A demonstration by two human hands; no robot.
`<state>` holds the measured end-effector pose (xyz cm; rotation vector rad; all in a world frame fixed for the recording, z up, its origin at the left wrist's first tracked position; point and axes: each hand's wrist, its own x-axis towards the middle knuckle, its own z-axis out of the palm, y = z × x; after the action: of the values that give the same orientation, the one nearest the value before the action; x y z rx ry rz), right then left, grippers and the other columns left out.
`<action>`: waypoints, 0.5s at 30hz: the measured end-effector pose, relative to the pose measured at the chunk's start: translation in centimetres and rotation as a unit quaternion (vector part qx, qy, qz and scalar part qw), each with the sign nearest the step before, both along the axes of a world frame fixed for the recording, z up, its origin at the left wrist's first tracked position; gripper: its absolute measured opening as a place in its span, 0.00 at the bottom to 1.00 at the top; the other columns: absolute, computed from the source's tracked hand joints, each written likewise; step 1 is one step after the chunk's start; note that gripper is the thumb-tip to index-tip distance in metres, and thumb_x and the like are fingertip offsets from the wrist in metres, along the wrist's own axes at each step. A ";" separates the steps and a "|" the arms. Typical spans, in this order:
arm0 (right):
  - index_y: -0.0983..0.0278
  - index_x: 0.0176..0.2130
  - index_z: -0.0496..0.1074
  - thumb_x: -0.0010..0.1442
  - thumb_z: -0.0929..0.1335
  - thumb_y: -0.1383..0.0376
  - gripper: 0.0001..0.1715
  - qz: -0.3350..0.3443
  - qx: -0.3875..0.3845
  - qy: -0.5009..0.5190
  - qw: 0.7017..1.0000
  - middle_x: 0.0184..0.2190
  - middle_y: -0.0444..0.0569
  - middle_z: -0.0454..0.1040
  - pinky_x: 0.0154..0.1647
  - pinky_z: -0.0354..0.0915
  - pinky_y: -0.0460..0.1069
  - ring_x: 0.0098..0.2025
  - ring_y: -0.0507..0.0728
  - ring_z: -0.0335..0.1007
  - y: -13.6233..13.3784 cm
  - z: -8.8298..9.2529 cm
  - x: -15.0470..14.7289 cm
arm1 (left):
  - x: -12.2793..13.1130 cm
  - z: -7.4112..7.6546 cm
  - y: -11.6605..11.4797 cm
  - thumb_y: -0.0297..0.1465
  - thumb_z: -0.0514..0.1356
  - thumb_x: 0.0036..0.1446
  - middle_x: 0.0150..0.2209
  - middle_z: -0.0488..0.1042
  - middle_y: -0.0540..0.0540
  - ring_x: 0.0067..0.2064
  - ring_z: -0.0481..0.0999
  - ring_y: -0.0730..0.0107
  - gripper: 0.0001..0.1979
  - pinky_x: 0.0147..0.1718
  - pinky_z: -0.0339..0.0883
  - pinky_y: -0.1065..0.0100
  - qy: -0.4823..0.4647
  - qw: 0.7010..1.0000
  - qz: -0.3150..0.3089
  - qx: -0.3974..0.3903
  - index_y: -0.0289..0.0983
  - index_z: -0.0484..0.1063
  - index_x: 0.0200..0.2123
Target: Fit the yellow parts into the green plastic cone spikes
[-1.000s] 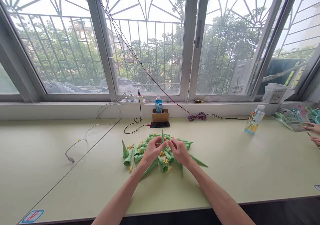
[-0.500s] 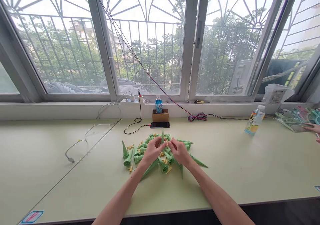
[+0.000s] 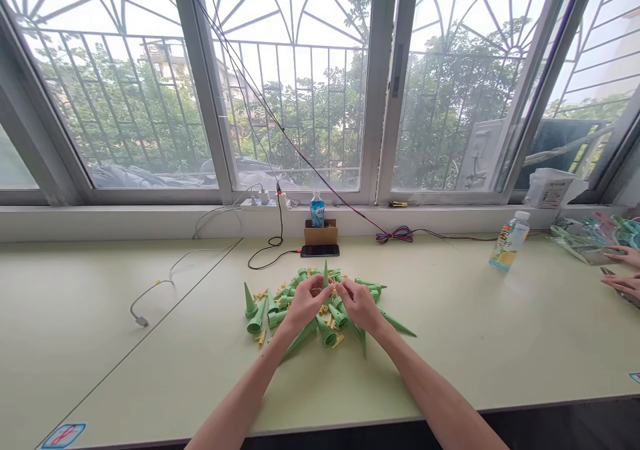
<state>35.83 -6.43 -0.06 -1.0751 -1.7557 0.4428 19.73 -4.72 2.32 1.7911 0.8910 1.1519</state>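
Observation:
My left hand (image 3: 309,298) is closed around a green plastic spike (image 3: 326,274), a hollow cone whose tip points up. Close against it, my right hand (image 3: 356,301) pinches at the spike's side, where a bit of yellow shows between the fingertips; it looks like one of the small yellow plastic pieces, though the fingers mostly hide it. Under and around both hands lies a loose pile of green cones (image 3: 326,332), several on their sides and one upright cone (image 3: 250,301) at the left. Small yellow pieces (image 3: 339,341) are scattered among them.
Behind the pile lie a phone (image 3: 320,251) on a cable and a small cardboard box (image 3: 321,235) by a blue bottle (image 3: 317,210). A drink bottle (image 3: 509,242) stands to the right. Another person's hands (image 3: 623,280) are at the right edge. A white cable (image 3: 143,320) lies left.
My hands and the held spike stay almost still. At the right edge, the other person's nearer hand has come further into view, holding something dark.

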 end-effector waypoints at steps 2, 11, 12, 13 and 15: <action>0.62 0.30 0.63 0.67 0.58 0.53 0.20 0.007 -0.005 0.005 1.000 0.18 0.40 0.59 0.22 0.49 0.46 0.20 0.50 0.51 -0.2 0.2 0.0 | 0.0 0.2 -0.1 0.45 0.62 0.53 0.28 0.71 0.50 0.24 0.67 0.75 0.18 0.23 0.60 0.73 0.000 1.000 0.005 -0.004 0.35 0.73 0.36; 0.63 0.34 0.66 0.64 0.62 0.58 0.12 0.015 0.015 -0.009 1.000 0.19 0.39 0.60 0.24 0.53 0.46 0.21 0.51 0.54 -0.5 0.3 0.0 | 0.0 0.2 -0.1 0.43 0.61 0.54 0.28 0.70 0.49 0.24 0.66 0.75 0.17 0.20 0.56 0.75 0.000 1.000 0.011 -0.004 0.34 0.72 0.35; 0.63 0.34 0.66 0.64 0.62 0.58 0.12 0.013 0.015 -0.011 1.000 0.19 0.40 0.60 0.24 0.53 0.46 0.21 0.51 0.54 -0.4 0.3 0.0 | 0.0 0.2 -0.1 0.43 0.61 0.54 0.27 0.69 0.49 0.24 0.65 0.76 0.17 0.20 0.56 0.75 0.002 1.000 0.011 -0.002 0.34 0.72 0.35; 0.63 0.34 0.66 0.64 0.61 0.58 0.12 0.011 0.016 -0.012 1.000 0.19 0.40 0.61 0.24 0.52 0.46 0.21 0.51 0.54 -0.4 0.3 0.0 | 0.0 0.2 -0.1 0.44 0.61 0.54 0.27 0.69 0.50 0.23 0.65 0.76 0.17 0.20 0.55 0.75 0.004 1.000 0.010 -0.002 0.34 0.71 0.35; 0.63 0.33 0.67 0.65 0.61 0.58 0.14 0.009 0.016 -0.014 1.000 0.19 0.40 0.62 0.24 0.52 0.46 0.21 0.51 0.54 -0.3 0.2 0.0 | 0.0 0.2 -0.1 0.44 0.61 0.54 0.26 0.68 0.50 0.22 0.63 0.77 0.17 0.19 0.54 0.75 0.004 1.000 0.011 -0.004 0.35 0.71 0.35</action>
<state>35.81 -6.76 0.12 -1.0482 -1.7938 0.4111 19.77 -4.81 2.52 1.7853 0.9208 1.1532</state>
